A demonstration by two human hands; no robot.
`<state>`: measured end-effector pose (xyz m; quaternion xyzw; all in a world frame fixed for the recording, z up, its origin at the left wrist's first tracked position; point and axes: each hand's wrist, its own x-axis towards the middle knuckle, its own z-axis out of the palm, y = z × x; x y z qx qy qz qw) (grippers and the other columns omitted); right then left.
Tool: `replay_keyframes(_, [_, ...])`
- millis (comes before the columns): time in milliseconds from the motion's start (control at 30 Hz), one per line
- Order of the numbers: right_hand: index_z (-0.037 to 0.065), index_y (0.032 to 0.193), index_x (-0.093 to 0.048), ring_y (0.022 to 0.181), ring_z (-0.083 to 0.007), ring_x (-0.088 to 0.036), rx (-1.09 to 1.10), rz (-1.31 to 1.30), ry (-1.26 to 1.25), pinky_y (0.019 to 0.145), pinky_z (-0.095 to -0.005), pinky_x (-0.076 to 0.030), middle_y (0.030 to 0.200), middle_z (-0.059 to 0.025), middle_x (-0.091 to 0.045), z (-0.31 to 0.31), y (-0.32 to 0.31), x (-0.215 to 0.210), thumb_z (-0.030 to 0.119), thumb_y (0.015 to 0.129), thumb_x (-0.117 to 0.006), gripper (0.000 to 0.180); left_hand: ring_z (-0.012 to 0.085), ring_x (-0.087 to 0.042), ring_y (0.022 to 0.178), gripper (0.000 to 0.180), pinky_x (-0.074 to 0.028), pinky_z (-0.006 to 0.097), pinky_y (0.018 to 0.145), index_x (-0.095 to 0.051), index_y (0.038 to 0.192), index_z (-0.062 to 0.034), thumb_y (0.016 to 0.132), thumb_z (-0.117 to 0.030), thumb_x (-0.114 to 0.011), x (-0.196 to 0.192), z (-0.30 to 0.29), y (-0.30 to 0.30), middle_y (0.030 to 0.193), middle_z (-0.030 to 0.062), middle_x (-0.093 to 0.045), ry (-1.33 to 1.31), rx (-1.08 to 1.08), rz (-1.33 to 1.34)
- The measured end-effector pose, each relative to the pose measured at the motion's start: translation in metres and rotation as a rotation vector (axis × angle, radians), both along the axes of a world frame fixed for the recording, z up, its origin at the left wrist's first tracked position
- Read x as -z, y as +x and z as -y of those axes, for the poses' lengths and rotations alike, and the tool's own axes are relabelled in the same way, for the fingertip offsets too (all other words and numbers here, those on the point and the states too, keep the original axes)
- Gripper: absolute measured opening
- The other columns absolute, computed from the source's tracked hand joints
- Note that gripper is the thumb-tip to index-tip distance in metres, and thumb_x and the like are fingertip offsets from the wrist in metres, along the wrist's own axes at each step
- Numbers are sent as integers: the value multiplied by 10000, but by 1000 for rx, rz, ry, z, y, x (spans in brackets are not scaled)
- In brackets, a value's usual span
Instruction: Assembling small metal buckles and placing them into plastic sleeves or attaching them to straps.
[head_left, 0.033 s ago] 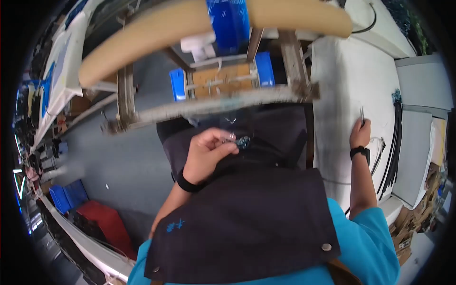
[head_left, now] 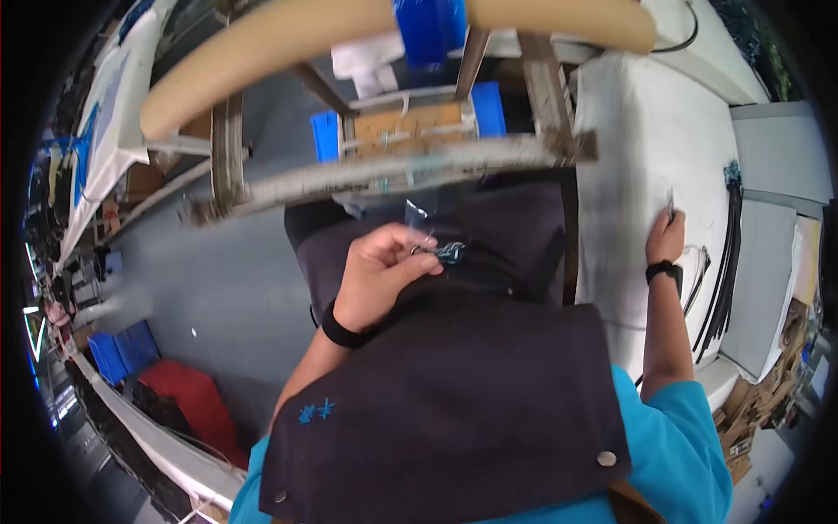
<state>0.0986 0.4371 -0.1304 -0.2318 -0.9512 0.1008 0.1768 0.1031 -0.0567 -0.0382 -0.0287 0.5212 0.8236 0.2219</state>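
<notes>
My left hand (head_left: pixel 377 275) is raised over my dark apron, its thumb and fingers pinched on a small dark bundle with shiny teal bits (head_left: pixel 450 253). The bundle's kind is too blurred to make out. Out to the right, my right hand (head_left: pixel 666 237) is over a white-covered table (head_left: pixel 621 192). Its fingers are closed round a slim pointed metal tool (head_left: pixel 670 206), whose tips point away from me; the palm hides the rest.
A wooden frame (head_left: pixel 393 172) with a thick tan padded roll (head_left: pixel 279 51), wrapped in blue, stands ahead of me. Black strips with teal ends (head_left: pixel 724 253) lie along the table's right side. Blue bins (head_left: pixel 127 358) and a red box (head_left: pixel 192 402) are at lower left.
The whole view has shifted slightly, with the frame and roll higher in the picture. Both hands keep their hold; the right hand's tool appears slightly turned.
</notes>
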Motion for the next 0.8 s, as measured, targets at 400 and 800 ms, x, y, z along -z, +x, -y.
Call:
replay_keyframes(400, [-2, 1150, -558, 839, -154, -595, -461, 92, -545, 751, -275, -464, 893, -85, -628, 124, 20, -81, 122, 944, -432, 272, 156, -651, 802, 171, -539, 278, 756, -591, 980, -6, 821, 34, -638, -14, -8, 49, 950, 77, -637, 139, -31, 15])
replay_keyframes(800, [-5, 888, -516, 677, -168, -446, -1092, 751, -1179, 630, -293, -372, 725, -68, -478, 253, 5, -146, 274, 980, -408, 313, 147, -656, 766, 204, -541, 265, 749, -585, 979, 29, 793, 40, -667, -27, -23, 65, 831, 94, -654, -81, -173, -33])
